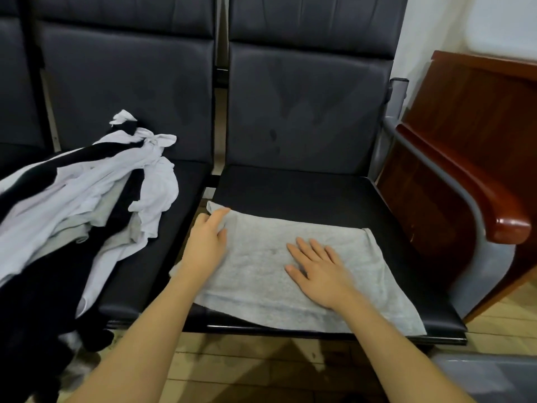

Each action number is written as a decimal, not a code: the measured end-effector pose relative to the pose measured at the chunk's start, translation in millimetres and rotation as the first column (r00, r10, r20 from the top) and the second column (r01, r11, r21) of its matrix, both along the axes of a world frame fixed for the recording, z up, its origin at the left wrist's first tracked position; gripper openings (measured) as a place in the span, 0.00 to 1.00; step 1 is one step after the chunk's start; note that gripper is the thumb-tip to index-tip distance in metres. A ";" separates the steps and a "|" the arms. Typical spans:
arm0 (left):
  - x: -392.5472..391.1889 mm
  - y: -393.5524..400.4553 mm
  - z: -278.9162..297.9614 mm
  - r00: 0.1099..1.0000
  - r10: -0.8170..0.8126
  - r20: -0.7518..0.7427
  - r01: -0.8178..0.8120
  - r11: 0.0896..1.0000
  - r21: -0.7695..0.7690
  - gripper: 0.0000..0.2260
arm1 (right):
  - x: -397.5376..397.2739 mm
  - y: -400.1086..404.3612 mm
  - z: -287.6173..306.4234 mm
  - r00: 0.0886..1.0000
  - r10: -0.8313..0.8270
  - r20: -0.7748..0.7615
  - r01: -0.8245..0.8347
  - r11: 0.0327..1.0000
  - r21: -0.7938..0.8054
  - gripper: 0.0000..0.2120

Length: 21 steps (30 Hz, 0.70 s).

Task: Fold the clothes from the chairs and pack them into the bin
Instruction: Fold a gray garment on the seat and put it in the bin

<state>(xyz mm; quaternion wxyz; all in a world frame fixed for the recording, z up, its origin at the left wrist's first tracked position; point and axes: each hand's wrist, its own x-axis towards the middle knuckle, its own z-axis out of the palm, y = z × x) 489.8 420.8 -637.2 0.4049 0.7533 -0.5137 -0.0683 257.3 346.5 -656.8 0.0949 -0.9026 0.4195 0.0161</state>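
Grey cloth (261, 271), centre frame: left hand (207, 238) pinches far-left corner; right hand (319, 269) flat on it, fingers straight. Clothes pile (87, 205) cut off left.

Two bare forearms reaching forward from the bottom edge. Left hand (207, 239) turned on its side, fingers curled in a pinch. Right hand (319, 271) palm down, fingers straight and spread.

No readable text, label, brand, number or sign on anything in view.
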 end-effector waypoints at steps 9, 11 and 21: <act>-55.5 -15.3 53.8 0.973 -0.215 0.083 0.229 0.944 -0.239 0.17 | 1.6 1.6 4.5 0.921 -0.076 0.383 0.066 0.997 0.039 0.19; -77.4 -23.7 57.6 0.968 -0.249 0.029 0.249 0.940 -0.233 0.16 | -34.3 -7.3 7.5 0.957 -0.107 0.270 0.128 0.990 -0.063 0.19; -176.8 -70.3 41.7 0.956 -0.217 -0.198 0.185 0.968 -0.168 0.13 | -97.5 -21.3 -2.9 0.882 -0.264 0.391 0.270 0.962 0.040 0.17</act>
